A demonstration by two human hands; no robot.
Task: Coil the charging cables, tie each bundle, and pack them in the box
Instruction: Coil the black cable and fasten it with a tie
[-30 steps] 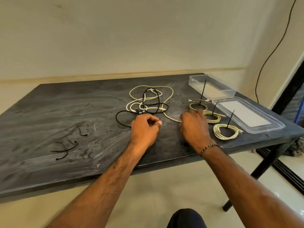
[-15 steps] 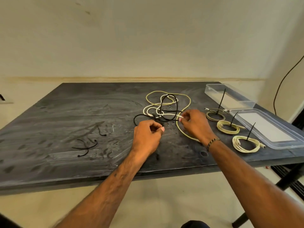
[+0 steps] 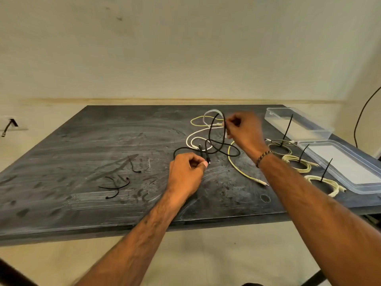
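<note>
The left hand (image 3: pixel 186 174) curls low on the table (image 3: pixel 82 162), thumb and forefinger pinching the black cable (image 3: pixel 214 145) near its plug. The right hand (image 3: pixel 245 131) is lifted beyond it — fingers closed on the same black loop, raised among the pale loose cables (image 3: pixel 195 139). Right of those fingers lie three tied coils (image 3: pixel 296 164) beside the open clear box (image 3: pixel 296 124).

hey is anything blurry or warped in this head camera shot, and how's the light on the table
Head view: the right hand is motion-smeared where it pinches the loose cables, while the left hand looks sharper; wide-angle distortion bends the table edges and stretches the forearms; lighting is soft and even, with faint shadows, and a dull sheen shows the tabletop's smudges; the clear box stays legible.
</note>
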